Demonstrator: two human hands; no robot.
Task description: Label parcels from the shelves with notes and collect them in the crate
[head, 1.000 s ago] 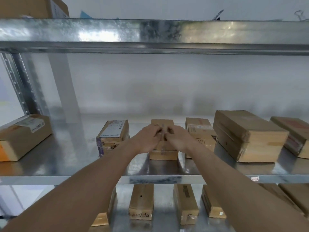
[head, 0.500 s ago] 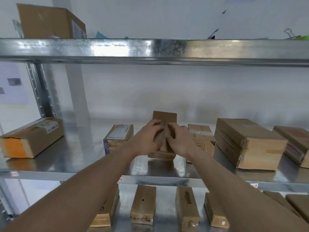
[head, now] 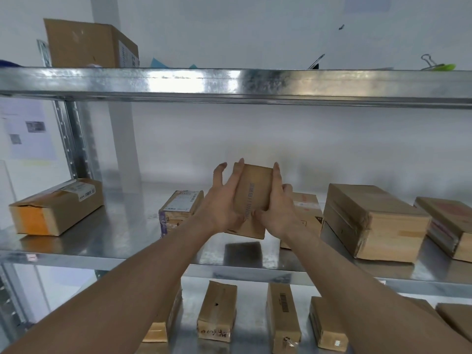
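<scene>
Lifted since a second ago, our parcel (head: pixel 251 198) now hangs above the shelf (head: pixel 102 241), tilted up. Our left hand (head: pixel 224 203) and right hand (head: pixel 277 208) clasp its long sides. It looks light, stiff cardboard; gripping the edges suits it.

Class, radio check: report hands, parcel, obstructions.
Left hand and right hand grip the small parcel, tilted, clear of the middle shelf. Neighbouring boxes apart from it. No crate in view.
</scene>
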